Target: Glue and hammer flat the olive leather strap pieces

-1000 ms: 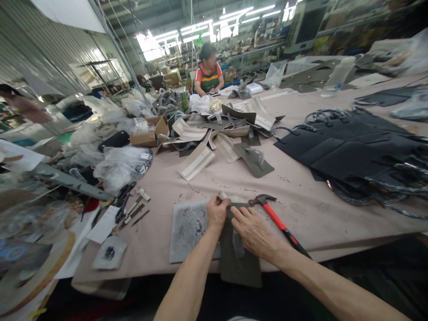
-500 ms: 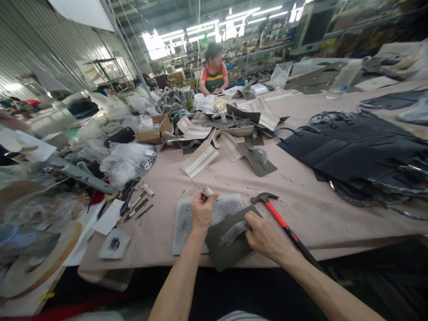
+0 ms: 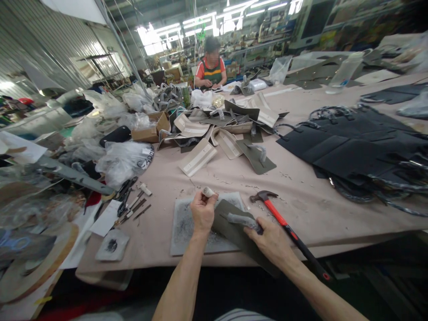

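Note:
My left hand (image 3: 202, 210) is closed in a fist around a short white cylindrical tool (image 3: 208, 191) whose end sticks out at the top. My right hand (image 3: 271, 240) grips an olive-green leather piece (image 3: 234, 232) by the grey wrapped handle (image 3: 241, 219) fixed on it. The piece lies slanted across a grey pitted work pad (image 3: 187, 225) at the table's near edge. A hammer (image 3: 284, 227) with a red and black handle rests on the table just right of my right hand.
Scissors and small punches (image 3: 129, 200) lie left of the pad, beside plastic bags (image 3: 122, 162). More olive and beige pieces (image 3: 220, 133) are heaped mid-table, black pieces (image 3: 354, 151) at right. A person (image 3: 210, 67) sits at the far end.
The olive piece has been turned from lying lengthwise over the table edge to slanting across the pad. My left hand lifted off it with the white tool; my right hand took hold of the handle.

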A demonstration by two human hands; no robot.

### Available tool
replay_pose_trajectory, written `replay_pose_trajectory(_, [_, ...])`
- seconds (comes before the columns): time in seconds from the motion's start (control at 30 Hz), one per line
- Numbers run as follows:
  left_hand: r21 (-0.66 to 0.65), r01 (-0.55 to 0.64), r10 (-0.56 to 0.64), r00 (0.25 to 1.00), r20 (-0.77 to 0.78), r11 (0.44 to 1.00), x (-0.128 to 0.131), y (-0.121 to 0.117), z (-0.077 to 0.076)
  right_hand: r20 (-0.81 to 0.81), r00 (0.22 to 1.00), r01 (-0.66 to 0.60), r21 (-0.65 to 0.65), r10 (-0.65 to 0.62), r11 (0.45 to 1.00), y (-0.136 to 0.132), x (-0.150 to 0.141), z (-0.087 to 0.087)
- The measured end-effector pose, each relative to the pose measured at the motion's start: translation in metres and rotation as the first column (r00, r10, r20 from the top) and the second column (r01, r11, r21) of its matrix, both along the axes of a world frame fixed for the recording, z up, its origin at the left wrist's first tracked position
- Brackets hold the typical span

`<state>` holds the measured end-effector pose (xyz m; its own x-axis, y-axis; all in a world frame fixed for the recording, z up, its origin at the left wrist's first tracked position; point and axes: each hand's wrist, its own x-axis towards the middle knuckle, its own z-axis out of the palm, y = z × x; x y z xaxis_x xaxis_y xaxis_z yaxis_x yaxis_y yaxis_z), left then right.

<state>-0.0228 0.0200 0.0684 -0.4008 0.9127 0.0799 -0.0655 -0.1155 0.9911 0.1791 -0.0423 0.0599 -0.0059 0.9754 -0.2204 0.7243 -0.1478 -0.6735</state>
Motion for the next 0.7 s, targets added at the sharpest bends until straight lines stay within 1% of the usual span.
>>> replay_pose_trajectory(0.07, [-0.015, 0.022, -0.022, 1.0, -0.01, 1.0, 0.005, 0.002, -0.006, -0.082, 0.997, 0.004, -0.072, -0.01, 0.997, -0.008, -0.007, -0.003])
replay_pose_trajectory(0.13, [-0.032, 0.059, -0.059, 0.998, 0.004, 0.998, 0.01, 0.005, -0.015, -0.175, 0.985, -0.02, -0.105, 0.001, 0.994, -0.015, -0.013, -0.007])
replay_pose_trajectory(0.2, [-0.048, 0.106, -0.105, 0.994, 0.025, 0.993, 0.015, 0.007, -0.026, -0.248, 0.969, -0.003, -0.083, -0.017, 0.997, -0.021, -0.019, -0.014])
replay_pose_trajectory(0.33, [-0.072, 0.169, -0.164, 0.984, 0.066, 0.983, 0.018, 0.011, -0.046, -0.311, 0.943, 0.118, -0.009, -0.115, 0.993, -0.026, -0.026, -0.026])
replay_pose_trajectory(0.43, [-0.081, 0.202, -0.196, 0.978, 0.078, 0.976, 0.019, 0.015, -0.058, -0.337, 0.934, 0.111, -0.032, -0.115, 0.993, -0.025, -0.028, -0.029])
replay_pose_trajectory(0.53, [-0.068, 0.229, -0.225, 0.972, 0.069, 0.971, 0.022, 0.021, -0.063, -0.298, 0.951, 0.073, -0.032, -0.08, 0.997, -0.024, -0.028, -0.028])
replay_pose_trajectory(0.7, [-0.062, 0.28, -0.275, 0.958, 0.078, 0.958, 0.03, 0.029, -0.061, -0.235, 0.97, 0.064, -0.006, -0.063, 0.998, -0.025, -0.029, -0.029])
